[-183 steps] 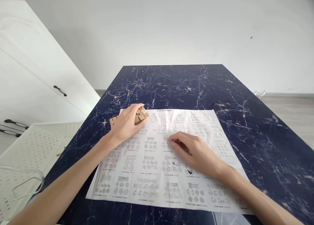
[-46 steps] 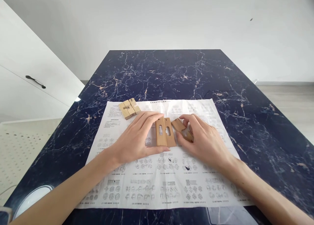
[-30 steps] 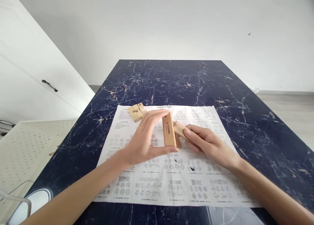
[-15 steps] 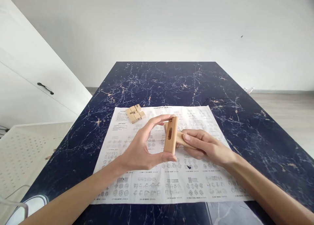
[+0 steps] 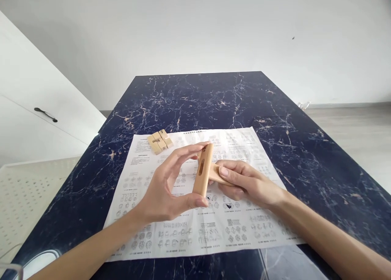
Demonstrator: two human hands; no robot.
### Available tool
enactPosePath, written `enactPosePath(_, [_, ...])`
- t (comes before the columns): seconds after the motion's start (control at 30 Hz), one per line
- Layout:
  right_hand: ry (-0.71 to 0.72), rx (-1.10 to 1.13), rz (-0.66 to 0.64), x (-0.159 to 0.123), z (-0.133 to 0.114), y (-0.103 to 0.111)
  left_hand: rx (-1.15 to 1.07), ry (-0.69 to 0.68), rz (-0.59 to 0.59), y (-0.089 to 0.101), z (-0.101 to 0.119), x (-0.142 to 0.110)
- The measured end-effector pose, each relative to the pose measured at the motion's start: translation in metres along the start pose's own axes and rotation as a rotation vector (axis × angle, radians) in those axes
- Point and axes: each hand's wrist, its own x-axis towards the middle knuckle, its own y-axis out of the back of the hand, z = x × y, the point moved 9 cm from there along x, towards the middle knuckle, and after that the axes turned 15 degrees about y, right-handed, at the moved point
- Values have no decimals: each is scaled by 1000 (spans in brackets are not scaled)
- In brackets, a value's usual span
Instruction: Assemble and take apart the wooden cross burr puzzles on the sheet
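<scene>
My left hand grips a slotted wooden puzzle piece by its two ends, thumb at the bottom and fingers at the top. A dark "2" marks its upper end, and an oblong slot runs through its middle. Pinched between the thumb and fingers of my right hand is a second, flat wooden puzzle piece. Its left end meets the back of the slotted piece; how far it reaches in is hidden. Beneath both hands lies a printed instruction sheet.
Joined wooden blocks marked "3" and "2" rest on the sheet's upper left corner. The dark marbled table reaches toward a white wall. At left are a white cabinet and a perforated cream surface. A pale round object sits lower left.
The whole view has shifted slightly, so the scene sits further left. The slotted piece leans a little more, its top toward the right. Both hands keep their holds.
</scene>
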Motion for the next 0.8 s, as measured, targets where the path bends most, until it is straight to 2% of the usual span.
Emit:
enactPosePath(0.3, [-19, 25, 66, 0, 4, 0, -21, 34, 5, 2, -7, 1])
enactPosePath(0.47, [-7, 96, 72, -2, 6, -5, -57, 49, -60, 1, -7, 4])
enactPosePath(0.57, [4, 107, 109, -3, 6, -7, -75, 41, -57, 1, -7, 4])
enactPosePath(0.8, [46, 77, 137, -3, 6, -14, -94, 19, -94, -9, -8, 3])
